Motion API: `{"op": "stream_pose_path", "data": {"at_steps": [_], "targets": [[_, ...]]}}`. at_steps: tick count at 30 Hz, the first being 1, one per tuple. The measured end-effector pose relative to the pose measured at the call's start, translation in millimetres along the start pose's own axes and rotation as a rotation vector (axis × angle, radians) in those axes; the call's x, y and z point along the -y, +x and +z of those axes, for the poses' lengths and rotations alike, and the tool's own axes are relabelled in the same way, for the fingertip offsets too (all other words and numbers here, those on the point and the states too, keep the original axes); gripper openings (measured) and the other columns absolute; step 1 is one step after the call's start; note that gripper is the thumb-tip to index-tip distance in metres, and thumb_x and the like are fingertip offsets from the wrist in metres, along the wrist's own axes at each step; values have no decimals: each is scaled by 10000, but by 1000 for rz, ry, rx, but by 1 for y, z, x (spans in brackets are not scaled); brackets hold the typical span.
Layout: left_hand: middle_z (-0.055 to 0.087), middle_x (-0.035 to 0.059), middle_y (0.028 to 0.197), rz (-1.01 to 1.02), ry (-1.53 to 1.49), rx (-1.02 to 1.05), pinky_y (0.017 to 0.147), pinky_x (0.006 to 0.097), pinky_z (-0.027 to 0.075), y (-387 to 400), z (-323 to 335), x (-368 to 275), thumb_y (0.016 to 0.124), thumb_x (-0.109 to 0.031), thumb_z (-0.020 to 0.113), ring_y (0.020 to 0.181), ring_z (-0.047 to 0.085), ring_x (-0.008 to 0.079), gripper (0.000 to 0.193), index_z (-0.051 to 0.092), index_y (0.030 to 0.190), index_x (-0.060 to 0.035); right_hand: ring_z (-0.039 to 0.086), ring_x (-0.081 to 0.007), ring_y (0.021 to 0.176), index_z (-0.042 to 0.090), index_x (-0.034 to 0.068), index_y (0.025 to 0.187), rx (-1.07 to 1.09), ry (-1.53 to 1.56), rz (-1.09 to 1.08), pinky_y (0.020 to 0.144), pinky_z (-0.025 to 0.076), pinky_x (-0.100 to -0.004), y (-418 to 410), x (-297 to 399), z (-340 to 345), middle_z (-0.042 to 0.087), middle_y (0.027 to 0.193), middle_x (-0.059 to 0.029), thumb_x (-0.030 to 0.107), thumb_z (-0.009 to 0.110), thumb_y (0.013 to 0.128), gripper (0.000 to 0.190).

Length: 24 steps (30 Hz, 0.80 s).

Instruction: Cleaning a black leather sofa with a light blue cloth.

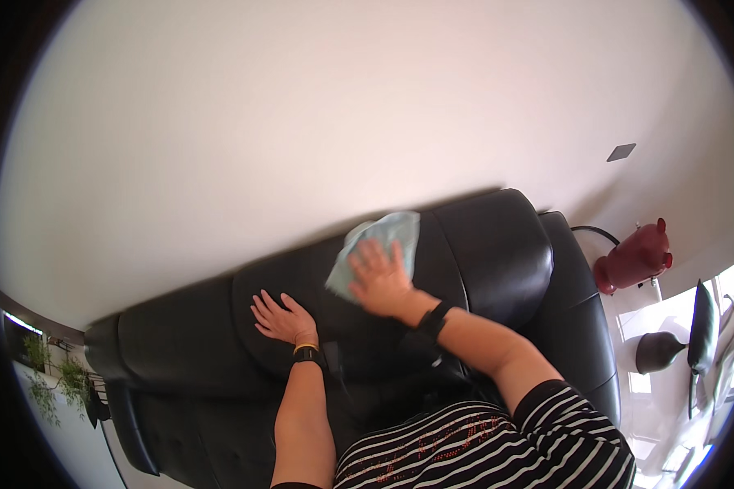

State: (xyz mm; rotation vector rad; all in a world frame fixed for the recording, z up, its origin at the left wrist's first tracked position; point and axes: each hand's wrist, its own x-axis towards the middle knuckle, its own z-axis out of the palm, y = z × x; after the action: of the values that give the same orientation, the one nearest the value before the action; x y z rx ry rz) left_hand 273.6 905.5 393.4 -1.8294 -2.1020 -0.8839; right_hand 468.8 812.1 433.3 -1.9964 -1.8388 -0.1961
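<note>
A black leather sofa [177, 333] stretches across the view along a pale wall. My left hand [285, 319] lies with fingers spread on its backrest, holding nothing. To the right, my right hand [379, 275] presses flat on a pale green cloth [407, 229] against the upper part of the backrest; hand and cloth are slightly blurred. The cloth sticks out beyond the fingers on both sides, and its top corner reaches the backrest's upper edge.
Beyond the sofa's right end stand a red animal-shaped figure [639, 257] and a dark vase [657, 353]. A dark switch plate [621, 152] is on the wall [342, 110]. A green plant [70, 379] is at the far left.
</note>
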Motion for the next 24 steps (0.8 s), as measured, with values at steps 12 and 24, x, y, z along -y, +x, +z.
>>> {"op": "stream_pose_path", "data": {"at_steps": [12, 24], "targets": [[462, 134, 1409, -151, -767, 169, 1106, 510, 234, 16, -9, 46, 943, -282, 513, 1328, 386, 331, 425, 511, 1312, -71, 422, -288, 1288, 600, 109, 1145, -182, 22, 230, 1005, 322, -566, -27, -109, -70, 535, 1282, -99, 243, 652, 823, 352], [420, 146, 1430, 930, -495, 439, 1103, 523, 252, -28, -58, -58, 878, -305, 592, 1355, 350, 310, 575, 443, 1365, -37, 264, -226, 1421, 470, 139, 1370, -92, -343, 692, 1137, 138, -552, -52, -171, -38, 380, 1493, -42, 363, 424, 974, 457]]}}
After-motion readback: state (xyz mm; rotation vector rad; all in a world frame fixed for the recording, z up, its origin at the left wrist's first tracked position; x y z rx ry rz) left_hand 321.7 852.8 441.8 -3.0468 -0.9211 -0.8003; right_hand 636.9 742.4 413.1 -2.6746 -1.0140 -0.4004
